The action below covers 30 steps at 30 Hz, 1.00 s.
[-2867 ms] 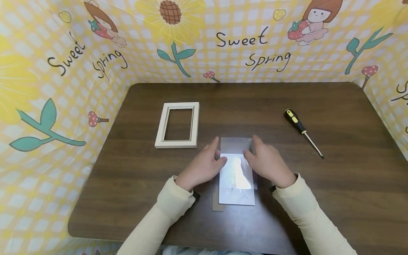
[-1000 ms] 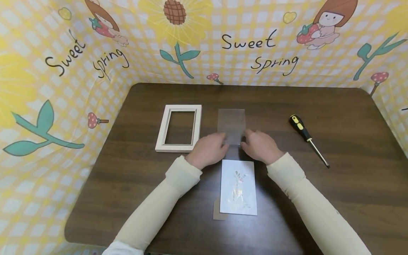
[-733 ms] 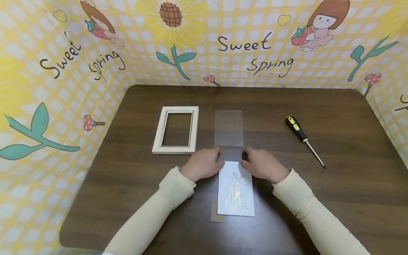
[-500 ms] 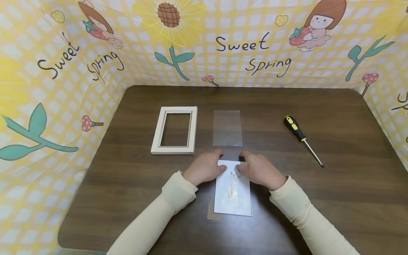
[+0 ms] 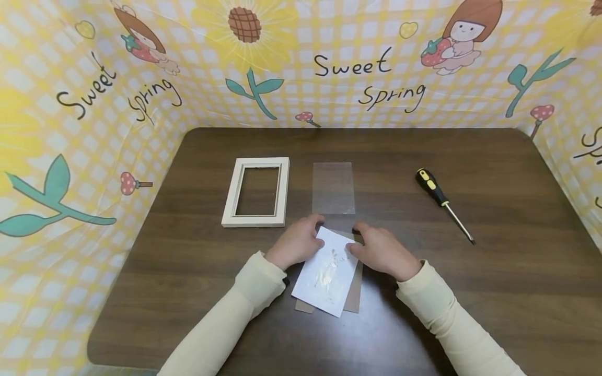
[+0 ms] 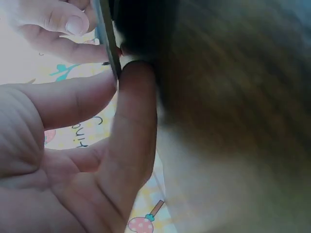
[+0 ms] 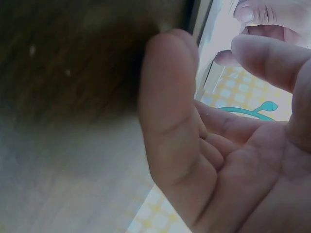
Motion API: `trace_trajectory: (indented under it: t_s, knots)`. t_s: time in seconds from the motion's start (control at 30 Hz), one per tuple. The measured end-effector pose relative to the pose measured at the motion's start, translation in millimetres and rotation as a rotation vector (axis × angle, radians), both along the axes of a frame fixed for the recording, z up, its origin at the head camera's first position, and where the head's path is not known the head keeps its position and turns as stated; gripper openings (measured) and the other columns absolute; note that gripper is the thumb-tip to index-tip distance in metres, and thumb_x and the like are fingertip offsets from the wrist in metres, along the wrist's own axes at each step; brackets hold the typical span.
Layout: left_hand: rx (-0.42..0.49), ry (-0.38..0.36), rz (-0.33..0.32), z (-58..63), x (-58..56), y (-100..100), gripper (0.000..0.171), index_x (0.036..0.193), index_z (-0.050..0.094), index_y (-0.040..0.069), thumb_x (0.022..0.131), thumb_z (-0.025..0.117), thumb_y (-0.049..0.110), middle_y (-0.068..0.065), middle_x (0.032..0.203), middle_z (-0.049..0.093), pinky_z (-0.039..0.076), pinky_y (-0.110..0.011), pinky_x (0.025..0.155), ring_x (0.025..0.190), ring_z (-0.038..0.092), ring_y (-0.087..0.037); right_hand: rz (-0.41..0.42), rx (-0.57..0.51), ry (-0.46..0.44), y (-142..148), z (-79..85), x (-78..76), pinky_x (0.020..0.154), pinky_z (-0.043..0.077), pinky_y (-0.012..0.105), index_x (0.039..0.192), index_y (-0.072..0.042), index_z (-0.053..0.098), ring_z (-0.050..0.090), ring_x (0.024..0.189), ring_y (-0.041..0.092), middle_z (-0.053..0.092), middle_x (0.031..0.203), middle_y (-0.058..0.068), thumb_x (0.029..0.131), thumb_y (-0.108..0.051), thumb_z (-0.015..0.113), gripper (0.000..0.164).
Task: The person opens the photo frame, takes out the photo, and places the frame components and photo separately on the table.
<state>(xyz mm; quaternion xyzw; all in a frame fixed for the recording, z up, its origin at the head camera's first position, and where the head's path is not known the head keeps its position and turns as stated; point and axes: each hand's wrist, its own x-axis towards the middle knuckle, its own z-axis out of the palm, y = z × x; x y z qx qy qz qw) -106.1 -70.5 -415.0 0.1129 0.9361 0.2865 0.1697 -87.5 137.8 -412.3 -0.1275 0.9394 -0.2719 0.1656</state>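
In the head view a white picture card [image 5: 326,274] with a small printed drawing lies tilted over a brown backing board [image 5: 354,300]. My left hand [image 5: 295,243] pinches the card's upper left edge between thumb and finger, which the left wrist view shows close up. By the upper right edge is my right hand [image 5: 383,250], its thumb over the card and its index finger extended past it. In the right wrist view that thumb and finger stand apart. A clear sheet [image 5: 333,188] lies flat just beyond the hands.
A white picture frame [image 5: 230,192] lies at the left of the brown table [image 5: 188,292]. To the right is a screwdriver [image 5: 433,188] with a black and yellow handle. A yellow checked cloth [image 5: 164,31] rises behind the table.
The clear sheet was slid off the card to the table's far side, and both hands came back to the card. The card's lower end has swung left, baring more of the backing board.
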Motion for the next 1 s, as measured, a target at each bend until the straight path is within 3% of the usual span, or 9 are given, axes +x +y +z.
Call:
trace_trajectory:
  t_s: [0.13,0.27,0.4,0.53,0.67,0.83,1.0]
  knots:
    - [-0.041,0.012,0.017,0.4,2.1,-4,0.047,0.140,0.056,0.006,0.095,0.068,0.011,-0.008,0.100,0.066,0.049,-0.043,0.087,0.092,0.061,-0.023,-0.021,0.005,-0.029,-3,0.0,1.5,0.086,0.052,0.051,0.137,0.004,0.054,0.064,0.095,0.030,0.067,0.118,0.022,0.097,-0.025,0.066,0.050]
    - [-0.025,0.012,0.017,3.2,5.7,-14,0.047,0.141,0.056,0.007,0.094,0.066,0.009,-0.006,0.095,0.064,0.049,-0.042,0.084,0.088,0.060,-0.022,-0.024,0.014,-0.040,-4,-0.2,2.7,0.086,0.052,0.051,0.138,0.004,0.052,0.065,0.098,0.030,0.066,0.121,0.023,0.098,-0.027,0.066,0.053]
    - [0.026,0.022,0.020,5.8,10.7,-33,0.046,0.139,0.057,0.006,0.094,0.065,0.006,-0.003,0.086,0.057,0.047,-0.038,0.074,0.079,0.054,-0.020,-0.011,0.013,-0.046,-4,0.8,3.8,0.088,0.051,0.052,0.140,0.005,0.050,0.065,0.104,0.033,0.064,0.123,0.025,0.099,-0.029,0.064,0.055]
    - [0.013,0.053,0.060,6.1,15.8,-58,0.041,0.134,0.062,0.006,0.093,0.064,0.006,-0.002,0.084,0.054,0.043,-0.035,0.070,0.076,0.051,-0.019,-0.007,0.013,-0.060,-4,2.2,4.0,0.092,0.049,0.052,0.142,0.006,0.047,0.063,0.111,0.036,0.062,0.127,0.027,0.100,-0.030,0.063,0.057]
    - [-0.044,0.054,0.114,5.8,22.3,-83,0.037,0.130,0.064,0.007,0.093,0.065,0.008,-0.003,0.087,0.057,0.043,-0.038,0.071,0.079,0.053,-0.022,-0.008,0.012,-0.070,-4,2.9,3.7,0.093,0.049,0.053,0.143,0.006,0.045,0.062,0.113,0.037,0.061,0.129,0.027,0.100,-0.030,0.063,0.058]
    - [-0.155,0.079,0.146,2.0,33.5,-110,0.033,0.127,0.065,0.005,0.095,0.063,0.008,-0.010,0.107,0.065,0.048,-0.047,0.082,0.092,0.059,-0.026,0.009,0.026,-0.056,-5,1.8,5.4,0.090,0.050,0.053,0.142,0.007,0.045,0.064,0.108,0.037,0.063,0.125,0.028,0.100,-0.029,0.064,0.059]
    - [-0.302,0.205,0.155,0.9,40.9,-130,0.034,0.125,0.062,-0.002,0.093,0.065,0.007,-0.020,0.104,0.062,0.051,-0.050,0.066,0.078,0.061,-0.030,0.012,0.037,-0.047,-7,1.3,5.8,0.088,0.051,0.053,0.141,0.008,0.045,0.065,0.105,0.036,0.064,0.121,0.028,0.099,-0.028,0.065,0.059]
